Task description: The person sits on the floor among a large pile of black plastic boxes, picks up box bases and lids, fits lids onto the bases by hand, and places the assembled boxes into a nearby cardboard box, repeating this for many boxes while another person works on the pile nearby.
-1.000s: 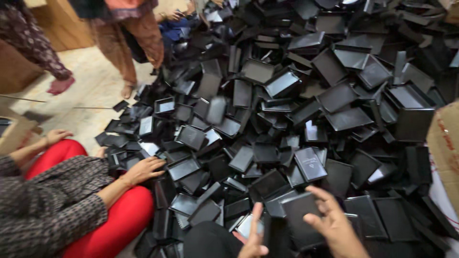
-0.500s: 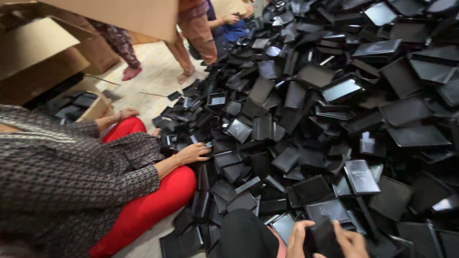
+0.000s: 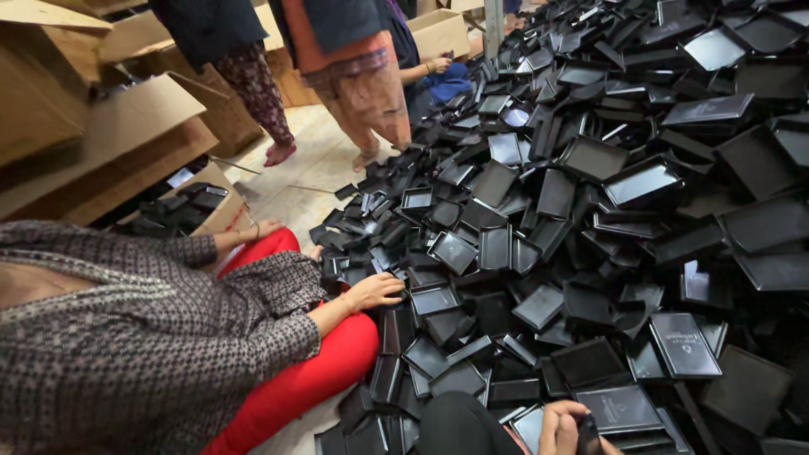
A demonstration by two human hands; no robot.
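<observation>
Head view: the person's hand showed only at the bottom edge, fingers curled around the edge of a small black piece that stood upright against them; which hand it was could not be told, and the other was out of view. The piece was held just over the near foot of the pile, beside a flat black lid and another lid lying face up.

The pile of black trays and lids covered most of the floor from near right to far back, loose and unsorted, pieces tilted every way. To judge from that, very little had been dealt with and nearly all was left.

At left a seated co-worker in red trousers had a hand resting on the pile's edge. An open carton near that person held a few black pieces. Two people stood further back beside more cartons.
</observation>
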